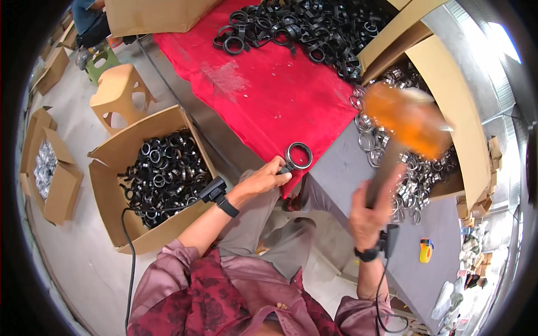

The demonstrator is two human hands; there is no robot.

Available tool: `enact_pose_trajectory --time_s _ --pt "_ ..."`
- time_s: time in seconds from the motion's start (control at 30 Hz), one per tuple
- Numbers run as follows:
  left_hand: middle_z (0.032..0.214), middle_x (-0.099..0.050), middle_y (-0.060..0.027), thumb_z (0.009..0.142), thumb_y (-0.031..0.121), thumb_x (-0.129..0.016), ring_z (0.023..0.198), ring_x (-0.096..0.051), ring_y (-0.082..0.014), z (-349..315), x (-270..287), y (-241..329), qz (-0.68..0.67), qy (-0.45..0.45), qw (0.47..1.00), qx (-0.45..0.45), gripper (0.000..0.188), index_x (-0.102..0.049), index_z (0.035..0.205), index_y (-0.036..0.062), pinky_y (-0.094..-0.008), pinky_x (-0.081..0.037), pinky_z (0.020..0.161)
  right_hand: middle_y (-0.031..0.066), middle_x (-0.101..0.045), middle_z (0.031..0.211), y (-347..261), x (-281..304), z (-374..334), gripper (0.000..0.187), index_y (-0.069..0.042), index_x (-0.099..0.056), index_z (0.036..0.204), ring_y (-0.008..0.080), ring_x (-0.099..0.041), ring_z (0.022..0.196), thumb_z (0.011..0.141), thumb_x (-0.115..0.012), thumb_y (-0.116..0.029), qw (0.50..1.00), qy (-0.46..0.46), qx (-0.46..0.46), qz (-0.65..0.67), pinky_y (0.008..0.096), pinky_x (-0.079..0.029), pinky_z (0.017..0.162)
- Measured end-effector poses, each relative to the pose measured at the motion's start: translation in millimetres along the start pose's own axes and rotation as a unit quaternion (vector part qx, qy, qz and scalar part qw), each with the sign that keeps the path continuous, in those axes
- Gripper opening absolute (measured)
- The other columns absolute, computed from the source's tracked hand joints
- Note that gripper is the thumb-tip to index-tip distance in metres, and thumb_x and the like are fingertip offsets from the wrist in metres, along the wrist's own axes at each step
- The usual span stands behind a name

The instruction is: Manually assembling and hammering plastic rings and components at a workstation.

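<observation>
At the near corner of the red cloth point(274, 106), my left hand point(263, 178) pinches a black ring-shaped part point(298, 155) by its short stem; a shiny metal band lines the ring. My right hand point(372, 210) is wrapped round the handle of a mallet point(406, 120), raised over the grey table point(347, 179). The mallet's orange head is smeared by motion. Behind it, loose silver metal rings point(412, 179) spill from a cardboard box lying open on its side. A heap of black ring parts point(314, 31) covers the far end of the cloth.
An open cardboard box point(112, 207) of finished-looking black ring parts point(162, 173) stands left of my knees. Farther left are a yellow stool point(120, 92), a green stool point(102, 63) and another box point(61, 190). A yellow tape roll point(426, 251) lies at right. A person point(89, 22) sits far left.
</observation>
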State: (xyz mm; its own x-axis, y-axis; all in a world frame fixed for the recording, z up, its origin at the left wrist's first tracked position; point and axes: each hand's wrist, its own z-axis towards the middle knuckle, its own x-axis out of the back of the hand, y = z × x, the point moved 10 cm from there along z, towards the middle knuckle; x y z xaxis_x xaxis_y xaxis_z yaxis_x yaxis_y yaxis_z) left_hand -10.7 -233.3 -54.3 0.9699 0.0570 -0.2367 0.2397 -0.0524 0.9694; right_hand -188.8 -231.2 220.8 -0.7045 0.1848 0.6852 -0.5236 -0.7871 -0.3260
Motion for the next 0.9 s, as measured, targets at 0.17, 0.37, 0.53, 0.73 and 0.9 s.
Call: enact_pose_trajectory --time_s 0.17,0.37,0.53,0.73,0.9 --pt "0.091 -0.051 0.0020 0.099 0.025 -0.066 0.081 -0.047 -0.0078 0.1 -5.2 -5.6 -0.061 -0.048 0.997 0.004 0.033 -0.047 0.115 0.0042 -0.0277 -0.041 0.072 0.0229 -0.050 0.152 34.0 -65.5 -5.4 0.080 -0.003 -0.039 0.156 0.0359 -0.054 0.136 0.079 -0.057 0.010 0.904 -0.395 -0.161 -0.026 0.0386 -0.044 0.111" --pt "0.089 -0.048 0.0019 0.099 0.025 -0.066 0.079 -0.045 -0.0079 -13.3 2.5 8.6 -0.048 -0.037 0.998 0.028 0.033 -0.049 0.115 0.0026 -0.0288 -0.040 0.068 0.0245 -0.044 0.157 23.3 -5.8 32.4 0.084 -0.004 -0.034 0.159 0.0467 -0.071 0.095 0.079 -0.054 0.012 0.983 -0.054 -0.157 0.076 0.0391 -0.054 0.094" --pt "0.091 -0.051 0.0007 0.099 0.022 -0.066 0.081 -0.047 -0.0080 -6.0 -4.1 12.9 -0.068 -0.053 0.996 0.025 0.032 -0.049 0.116 0.0024 -0.0279 -0.041 0.069 0.0345 -0.056 0.138 63.3 -55.2 -8.2 0.090 -0.010 -0.032 0.161 0.0458 -0.068 0.108 0.077 -0.057 0.008 0.939 -0.326 -0.077 -0.077 0.0416 -0.052 0.096" --pt "0.090 -0.049 0.0016 0.100 0.022 -0.065 0.077 -0.045 -0.0079 -11.7 9.4 4.2 -0.065 -0.036 0.997 0.030 0.029 -0.050 0.115 0.0028 -0.0277 -0.039 0.066 0.0295 -0.045 0.154 29.0 2.5 2.8 0.082 -0.006 -0.028 0.161 0.0354 -0.061 0.129 0.084 -0.054 0.008 0.987 -0.054 -0.150 0.023 0.0334 -0.049 0.100" --pt "0.092 -0.050 0.0027 0.102 0.021 -0.064 0.075 -0.045 -0.0069 -11.7 -2.3 21.2 -0.087 -0.053 0.994 0.025 0.026 -0.051 0.117 0.0047 -0.0259 -0.038 0.063 0.0276 -0.058 0.144 82.5 -37.6 -87.6 0.086 -0.010 -0.027 0.163 0.0268 -0.066 0.120 0.084 -0.058 0.006 0.921 -0.261 -0.279 0.075 0.0330 -0.050 0.099"
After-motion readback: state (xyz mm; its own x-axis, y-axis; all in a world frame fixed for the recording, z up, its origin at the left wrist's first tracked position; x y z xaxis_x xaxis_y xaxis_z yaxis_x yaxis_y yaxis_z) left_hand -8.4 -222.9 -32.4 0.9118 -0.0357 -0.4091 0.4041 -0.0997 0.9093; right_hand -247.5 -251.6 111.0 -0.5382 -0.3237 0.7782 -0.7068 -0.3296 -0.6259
